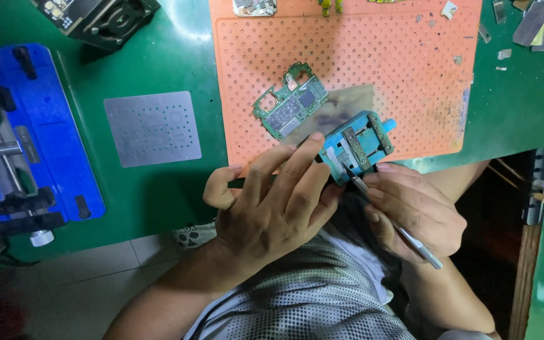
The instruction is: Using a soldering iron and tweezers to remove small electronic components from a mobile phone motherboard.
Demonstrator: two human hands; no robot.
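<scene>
The left hand (pixel 272 208) holds a small teal clamp block (pixel 357 143) at the near edge of the orange mat (pixel 404 75), with its fingers (pixel 300 160) pressed on the block's left end. The right hand (pixel 410 211) is just to the right of the block and its fingers are closed around thin metal tweezers (pixel 388 217). The tweezer tip touches the middle of the block. A green circuit board (pixel 289 101) lies flat on the orange mat, just behind and left of the block. A grey metal stencil plate (pixel 152 128) lies on the green bench (pixel 158 195), left of the mat. A blue holder tool (pixel 51 126) sits farther left of the mat. Small metal bits (pixel 533 25) lie to the right of the mat's far corner.
</scene>
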